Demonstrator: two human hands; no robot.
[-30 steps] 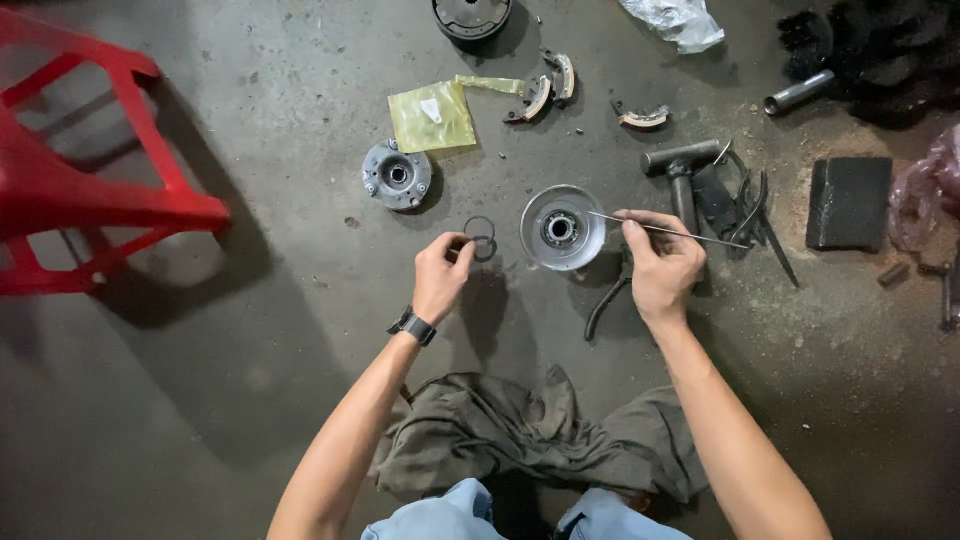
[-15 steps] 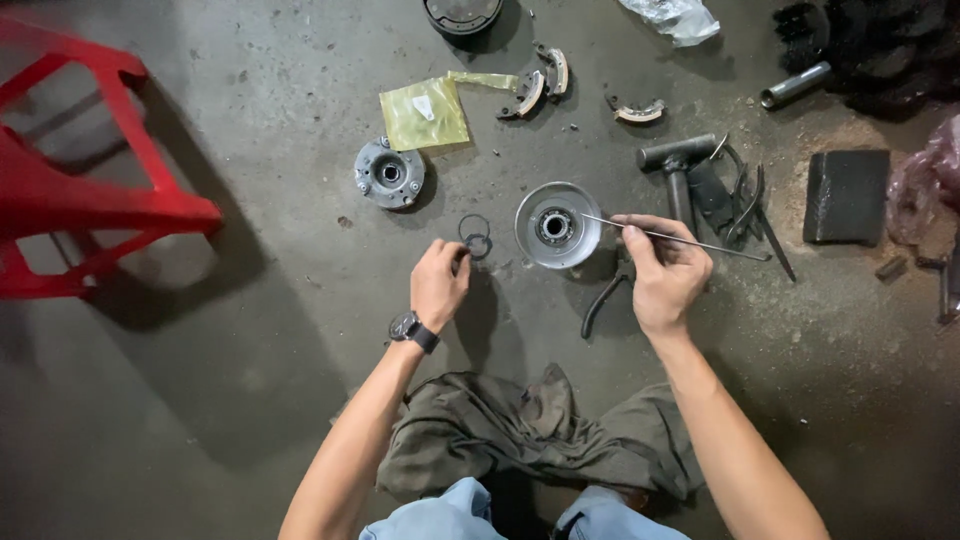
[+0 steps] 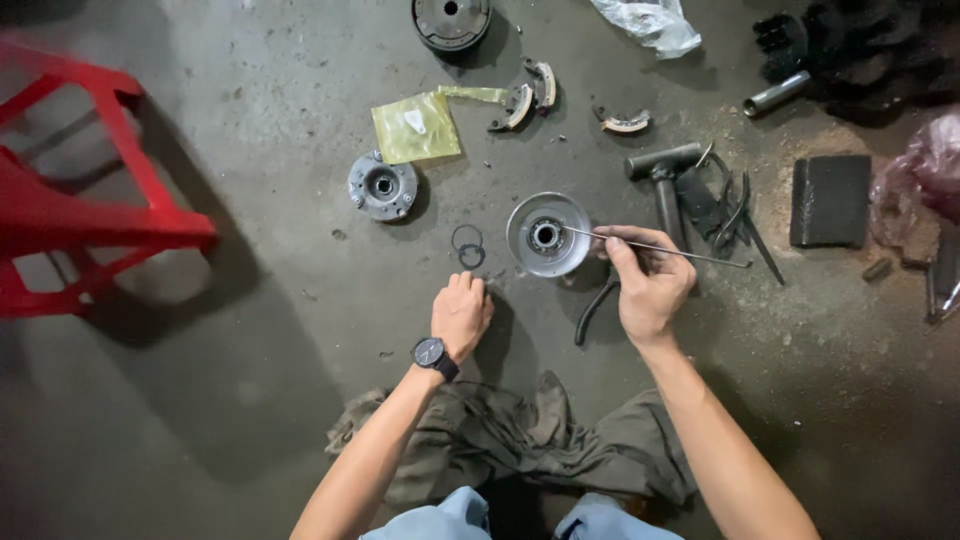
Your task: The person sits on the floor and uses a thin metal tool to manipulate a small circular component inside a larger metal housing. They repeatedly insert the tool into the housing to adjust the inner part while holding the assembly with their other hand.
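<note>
My hands at a round metal disc on the workshop floor.

My right hand (image 3: 650,285) pinches a thin metal rod (image 3: 655,246), its tip reaching the hub of the disc (image 3: 547,234) just left of my fingers. My left hand (image 3: 461,315), loosely curled and empty, rests just below two small rings (image 3: 468,246).

Red stool (image 3: 90,215), yellow packet (image 3: 415,127), silver-grey disc (image 3: 547,235), black watch (image 3: 433,354), grey floor (image 3: 250,330).
</note>
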